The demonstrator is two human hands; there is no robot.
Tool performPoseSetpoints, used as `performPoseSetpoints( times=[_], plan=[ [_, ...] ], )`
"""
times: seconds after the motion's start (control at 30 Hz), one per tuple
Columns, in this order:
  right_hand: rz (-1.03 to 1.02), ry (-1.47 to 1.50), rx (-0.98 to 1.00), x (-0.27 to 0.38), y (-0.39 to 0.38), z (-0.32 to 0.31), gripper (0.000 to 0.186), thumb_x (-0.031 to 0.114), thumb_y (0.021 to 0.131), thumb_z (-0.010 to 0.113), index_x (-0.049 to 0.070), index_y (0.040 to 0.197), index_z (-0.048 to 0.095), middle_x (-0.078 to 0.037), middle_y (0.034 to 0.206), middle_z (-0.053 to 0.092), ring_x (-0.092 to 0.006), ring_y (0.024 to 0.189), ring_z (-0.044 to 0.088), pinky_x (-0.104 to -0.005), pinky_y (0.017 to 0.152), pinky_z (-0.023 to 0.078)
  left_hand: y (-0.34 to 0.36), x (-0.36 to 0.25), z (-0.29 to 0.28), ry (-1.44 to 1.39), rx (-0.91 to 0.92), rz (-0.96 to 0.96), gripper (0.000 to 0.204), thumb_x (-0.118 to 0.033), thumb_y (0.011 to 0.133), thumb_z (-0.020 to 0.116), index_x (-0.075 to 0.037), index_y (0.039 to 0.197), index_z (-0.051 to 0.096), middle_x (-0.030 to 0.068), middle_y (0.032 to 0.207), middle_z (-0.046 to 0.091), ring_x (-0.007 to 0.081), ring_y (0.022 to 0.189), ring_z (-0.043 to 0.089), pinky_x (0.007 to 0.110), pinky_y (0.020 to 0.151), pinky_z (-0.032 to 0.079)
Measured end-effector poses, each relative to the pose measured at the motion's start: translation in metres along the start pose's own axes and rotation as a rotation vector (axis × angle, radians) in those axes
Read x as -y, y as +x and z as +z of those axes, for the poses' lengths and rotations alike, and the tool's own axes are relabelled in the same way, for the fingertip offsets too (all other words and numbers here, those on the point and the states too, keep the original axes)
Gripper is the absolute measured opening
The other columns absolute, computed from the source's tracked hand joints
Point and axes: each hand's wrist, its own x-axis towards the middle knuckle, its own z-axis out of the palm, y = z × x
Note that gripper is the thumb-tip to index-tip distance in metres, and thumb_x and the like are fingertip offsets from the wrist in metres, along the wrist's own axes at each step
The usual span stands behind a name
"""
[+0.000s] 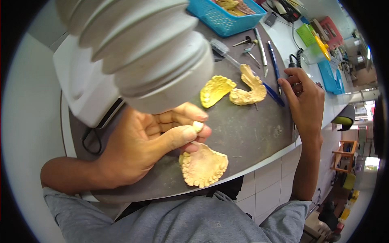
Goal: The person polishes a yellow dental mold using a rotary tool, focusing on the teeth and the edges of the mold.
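Observation:
Between the thumb and fingers of my left hand point(142, 141) is a small pale tooth-shaped piece, like a dental crown point(197, 126). Just below those fingers a beige dental cast point(204, 166) lies on the grey table mat, partly covered by a fingertip. My right hand point(304, 101) rests at the right side of the table, fingers bent and apart, with nothing visible in it. Its thumb tip is at or beside a slim blue pen-like tool point(274, 60); contact is hard to tell. A yellow cast point(216, 90) and another beige cast point(249, 89) lie farther back.
A thick ribbed grey hose point(150, 48) hangs over the left hand, near a white box-shaped device point(83, 89). A blue-handled brush point(273, 95), a silver tool point(261, 46) and small burs point(251, 48) lie behind the casts. A blue basket point(227, 24) holds more casts.

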Motion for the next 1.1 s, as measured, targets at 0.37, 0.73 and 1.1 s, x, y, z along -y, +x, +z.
performPoseSetpoints(
  times=[0.37, 0.73, 1.1],
  plan=[
    [-0.01, 0.712, -0.29, 0.03, -0.031, 0.0, 0.015, 0.004, 0.083, 0.061, -0.002, 0.096, 0.055, -0.009, 0.08, 0.059, -0.0162, 0.067, 0.061, -0.0246, 0.06, 0.052, -0.001, -0.004, -0.004, 0.006, 0.122, -0.017, 0.016, -0.006, 0.09, 0.055, 0.002, 0.104, 0.054, 0.0128, 0.098, 0.064, 0.0152, 0.093, 0.063, 0.026, 0.08, 0.053],
    [-0.322, 1.188, -0.221, 0.087, -0.113, 0.045, 0.029, -0.002, 0.077, 0.066, 0.0, 0.098, 0.046, -0.016, 0.082, 0.059, -0.0371, 0.09, 0.064, -0.0378, 0.08, 0.055, -0.001, -0.005, -0.002, 0.0, 0.181, -0.034, 0.015, -0.004, 0.089, 0.056, 0.004, 0.102, 0.055, 0.0134, 0.095, 0.064, 0.0149, 0.09, 0.063, 0.026, 0.077, 0.053],
    [-0.296, 1.294, -0.125, 0.093, -0.113, 0.044, 0.027, -0.006, 0.076, 0.064, 0.001, 0.098, 0.049, -0.017, 0.084, 0.056, -0.042, 0.097, 0.06, -0.0423, 0.082, 0.055, 0.0, 0.0, -0.002, -0.026, 0.238, -0.015, 0.015, -0.004, 0.089, 0.056, 0.005, 0.101, 0.055, 0.0134, 0.093, 0.064, 0.0147, 0.087, 0.063, 0.026, 0.074, 0.053]
  ],
)
